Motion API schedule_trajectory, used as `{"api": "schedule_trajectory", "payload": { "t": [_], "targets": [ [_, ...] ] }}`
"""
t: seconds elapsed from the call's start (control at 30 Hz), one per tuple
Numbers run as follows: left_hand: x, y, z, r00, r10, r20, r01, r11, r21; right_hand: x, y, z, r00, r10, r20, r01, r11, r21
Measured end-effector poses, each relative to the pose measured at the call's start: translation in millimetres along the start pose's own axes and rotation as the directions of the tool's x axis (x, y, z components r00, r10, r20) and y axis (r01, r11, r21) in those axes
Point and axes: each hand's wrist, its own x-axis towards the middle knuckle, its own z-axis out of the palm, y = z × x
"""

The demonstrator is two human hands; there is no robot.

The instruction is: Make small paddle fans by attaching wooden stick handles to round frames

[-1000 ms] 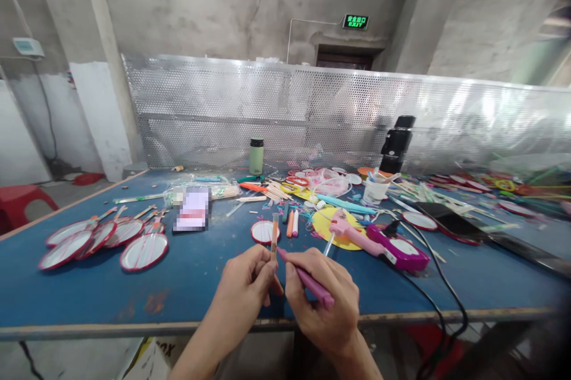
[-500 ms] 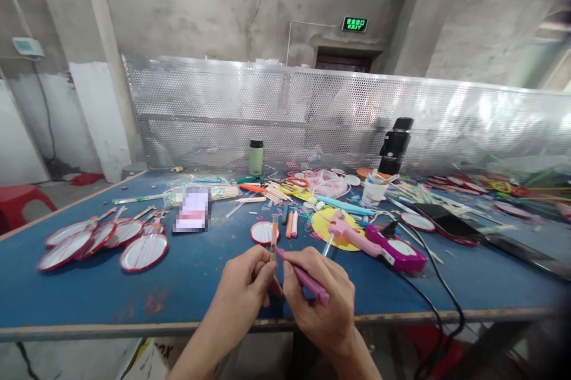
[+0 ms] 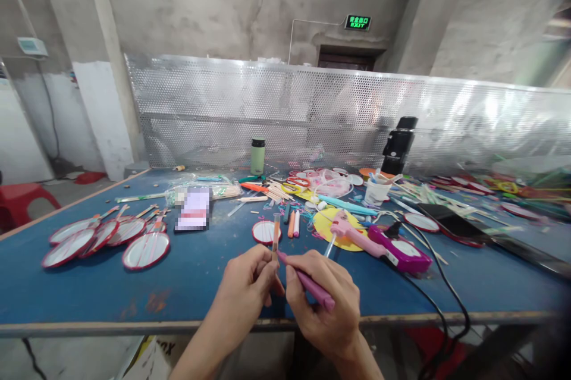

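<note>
Over the near edge of the blue table (image 3: 98,294), two hands are close together, and their steadiness probably matters most: the left hand (image 3: 245,279) pinches between thumb and fingers, while the right hand (image 3: 336,285) is curled in a writing grip. Next in size come the pink glue gun (image 3: 357,236), lying partly over a yellow disc (image 3: 323,220), and the red-rimmed discs (image 3: 146,252) grouped at the left; the right hand does best not to stray into the gun (whether it is hot, I cannot tell). Smaller is the purple-pink marker (image 3: 314,289) in the right hand, slanted with its tip toward the left fingers; light, even pressure should let it glide without digging in. Smallest is the narrow strip (image 3: 276,236), orange below a paler top, held upright in the left hand. The marker tip is just beside it, though whether they touch is too fine to make out. Good practice would be bracing the strip close to the tip so it cannot twist, drawing along its length, and shifting the pinch before ink reaches the fingertips
</note>
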Motion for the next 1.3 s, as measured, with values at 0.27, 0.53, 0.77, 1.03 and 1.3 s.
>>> {"api": "schedule_trajectory", "payload": {
  "t": [0.27, 0.53, 0.77, 1.03, 1.3],
  "targets": [
    [0.1, -1.1, -0.2, 1.000, -0.010, 0.001, 0.010, 1.000, 0.021, 0.2, 0.5, 0.7, 1.000, 0.008, -0.024, -0.008, 1.000, 0.004],
    [1.1, -0.9, -0.4, 1.000, 0.007, -0.008, -0.007, 1.000, 0.026, -0.9, 1.2, 1.0, 0.999, 0.026, -0.030, -0.025, 1.000, 0.016],
    [0.4, -0.1, 0.2, 1.000, 0.004, -0.009, -0.004, 1.000, 0.015, 1.7, 1.2, 1.3, 0.999, 0.038, 0.013, -0.039, 0.999, 0.034],
    [1.1, -1.8, -0.2, 1.000, 0.014, -0.014, -0.014, 1.000, 0.021, 0.2, 2.1, 1.2, 0.999, 0.041, 0.033, -0.042, 0.998, 0.038],
    [0.6, -1.9, 0.3, 1.000, 0.010, -0.011, -0.009, 1.000, 0.005, -0.4, 2.6, 0.2, 0.998, 0.036, 0.042, -0.037, 0.998, 0.041]
  ]
}}
